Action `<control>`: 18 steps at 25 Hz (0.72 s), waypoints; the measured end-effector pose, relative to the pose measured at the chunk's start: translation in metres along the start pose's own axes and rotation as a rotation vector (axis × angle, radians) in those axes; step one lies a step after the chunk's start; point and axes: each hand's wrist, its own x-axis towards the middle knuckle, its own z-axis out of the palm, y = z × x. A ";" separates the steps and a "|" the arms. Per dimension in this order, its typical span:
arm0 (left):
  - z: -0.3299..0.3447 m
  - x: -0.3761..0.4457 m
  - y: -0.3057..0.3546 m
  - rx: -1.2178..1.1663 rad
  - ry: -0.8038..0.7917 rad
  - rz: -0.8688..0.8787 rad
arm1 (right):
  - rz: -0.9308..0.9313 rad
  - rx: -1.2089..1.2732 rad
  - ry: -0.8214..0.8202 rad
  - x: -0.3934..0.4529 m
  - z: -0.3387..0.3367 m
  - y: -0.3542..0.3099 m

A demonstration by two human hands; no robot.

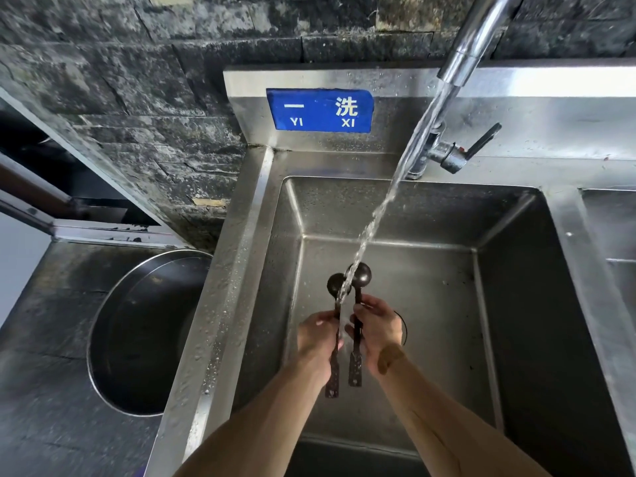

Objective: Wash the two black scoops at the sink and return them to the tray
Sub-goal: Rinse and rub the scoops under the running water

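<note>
Stainless steel is forming the deep sink (pixel 516 270), its basin sitting below a dark, stained brick wall (pixel 137 80). Two black scoops are hanging over the middle of the basin, side by side and nearly parallel, bowls pointing toward the back wall. The left scoop (pixel 336 287) is lying in the left hand (pixel 318 339), whose fingers are curling closed around its handle, the flat handle end sticking out below the palm. The right scoop (pixel 360 275) is being gripped the same way by the right hand (pixel 378 333), fingers wrapping its stem just beside the other. A stream of water (pixel 395 180) is falling from the chrome faucet (pixel 471 43) at the back right corner and striking between the two bowls. A blue sign (pixel 320 110) reading YI XI is sitting on the backsplash. Beyond the sink's left edge, a large round metal pot (pixel 113 325) is resting on a dark counter. A drain is showing partly behind the right hand.
</note>
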 end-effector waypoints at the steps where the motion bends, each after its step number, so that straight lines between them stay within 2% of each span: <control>1: -0.002 -0.001 -0.009 0.005 0.002 -0.012 | 0.028 0.023 0.010 -0.001 -0.004 0.006; 11: -0.027 -0.002 -0.056 -0.017 0.081 -0.084 | 0.120 -0.013 -0.128 -0.014 -0.014 0.031; 18: -0.018 0.011 0.014 -0.077 0.038 0.070 | 0.027 -0.023 -0.233 -0.013 0.019 -0.025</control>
